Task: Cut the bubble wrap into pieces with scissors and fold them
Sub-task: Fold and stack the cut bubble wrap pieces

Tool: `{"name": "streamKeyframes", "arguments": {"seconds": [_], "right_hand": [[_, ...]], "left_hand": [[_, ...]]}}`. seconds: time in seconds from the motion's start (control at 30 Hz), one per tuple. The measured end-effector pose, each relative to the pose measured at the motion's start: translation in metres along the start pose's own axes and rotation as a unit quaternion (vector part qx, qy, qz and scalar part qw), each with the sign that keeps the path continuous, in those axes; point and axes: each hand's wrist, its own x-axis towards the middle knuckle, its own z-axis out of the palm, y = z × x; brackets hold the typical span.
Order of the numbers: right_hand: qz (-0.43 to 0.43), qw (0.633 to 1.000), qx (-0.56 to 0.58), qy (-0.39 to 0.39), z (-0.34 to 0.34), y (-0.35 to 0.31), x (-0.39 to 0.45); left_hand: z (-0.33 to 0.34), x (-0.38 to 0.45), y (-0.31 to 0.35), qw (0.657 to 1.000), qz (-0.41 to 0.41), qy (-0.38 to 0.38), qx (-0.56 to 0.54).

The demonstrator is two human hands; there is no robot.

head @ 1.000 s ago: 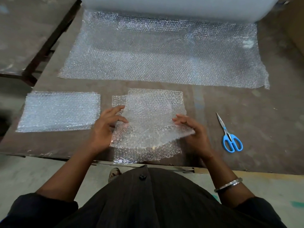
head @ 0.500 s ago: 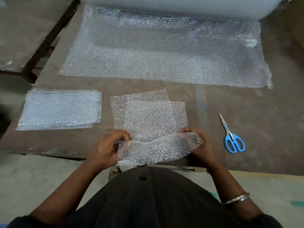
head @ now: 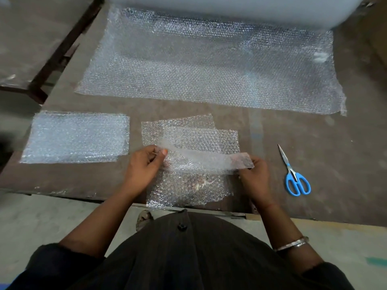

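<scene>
A cut piece of bubble wrap (head: 201, 160) is held a little above the table's near edge, bent over into a band. My left hand (head: 144, 166) pinches its left end and my right hand (head: 253, 176) pinches its right end. Under it lie other cut pieces (head: 188, 130), partly overlapping. A folded stack of bubble wrap (head: 75, 137) lies to the left. The blue-handled scissors (head: 293, 174) lie shut on the table to the right of my right hand, untouched. The long sheet (head: 209, 65) runs out from the big roll (head: 230, 9) at the back.
The brown table (head: 335, 153) has its near edge just under my hands. A second table (head: 31, 38) stands at the far left, with a gap and a dark frame between. Grey floor and a foot show below the edge.
Both hands have carried the near edge of the piece away from me over the rest of it. The folded band now sits farther from the table edge.
</scene>
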Motion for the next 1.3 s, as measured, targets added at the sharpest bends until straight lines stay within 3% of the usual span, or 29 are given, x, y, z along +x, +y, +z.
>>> {"name": "streamKeyframes", "arguments": {"seconds": [0.37, 0.73, 0.97, 1.1, 1.2, 1.3], "right_hand": [[0.012, 0.989, -0.129, 0.064, 0.008, 0.008, 0.027], [0.024, 0.982, -0.165, 0.093, 0.01, -0.006, 0.022], [0.017, 0.98, -0.163, 0.113, 0.007, -0.013, 0.015], [-0.1, 0.95, -0.267, 0.126, 0.014, -0.024, 0.006], [-0.227, 0.919, -0.32, 0.044, 0.037, -0.027, 0.012], [-0.246, 0.872, -0.416, -0.083, 0.07, -0.03, 0.022]], "left_hand": [[0.004, 0.015, 0.006, 0.988, -0.147, 0.023, -0.033], [0.003, 0.005, 0.005, 0.985, -0.154, 0.06, -0.044], [0.005, -0.003, 0.015, 0.989, -0.094, 0.104, 0.048], [0.003, -0.005, 0.025, 0.956, 0.049, 0.098, 0.27], [0.017, 0.005, 0.036, 0.936, 0.148, 0.035, 0.317], [0.041, 0.02, 0.029, 0.905, 0.177, -0.086, 0.377]]}}
